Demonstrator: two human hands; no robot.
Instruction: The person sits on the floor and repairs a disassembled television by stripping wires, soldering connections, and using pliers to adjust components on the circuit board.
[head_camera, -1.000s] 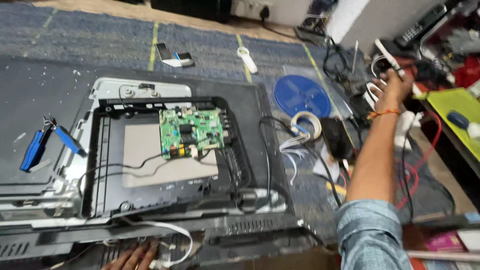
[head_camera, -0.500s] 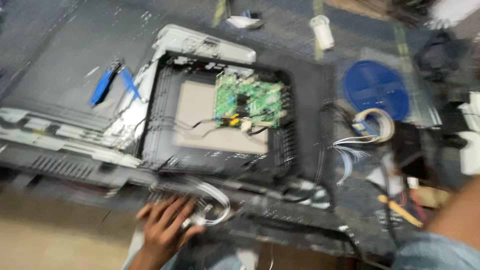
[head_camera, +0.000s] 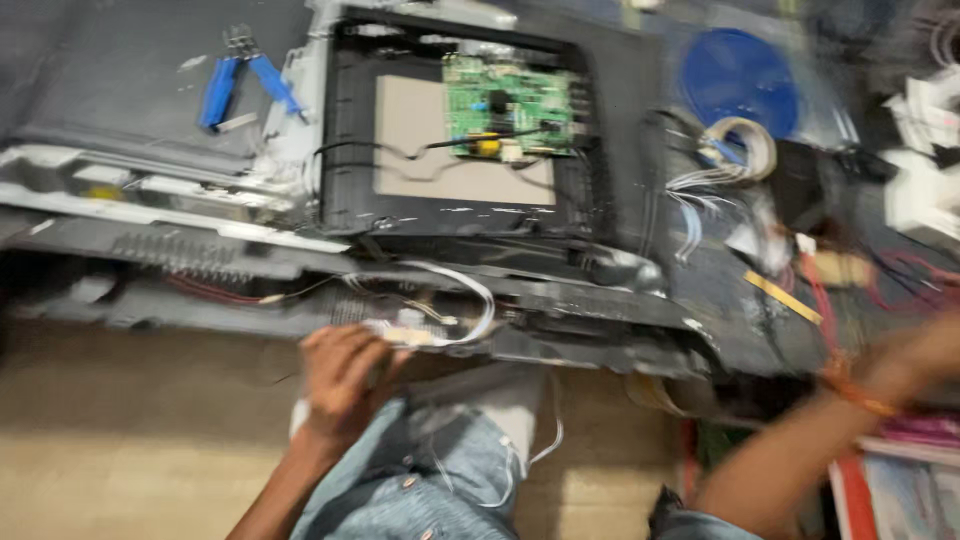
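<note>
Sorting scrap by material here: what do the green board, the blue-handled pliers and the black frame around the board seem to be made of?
Green board: likely fibreglass laminate with a green coating, studded with small components. Blue-handled pliers: probably metal jaws, with grips in blue plastic or rubber sleeves. Black frame: looks like matt moulded plastic, though blur leaves painted metal possible.

A thin white cable (head_camera: 470, 300) loops at the near edge of the dark panel (head_camera: 600, 300), its small end lying flat.

right hand (head_camera: 925, 355) back from the far clutter, now low
</note>
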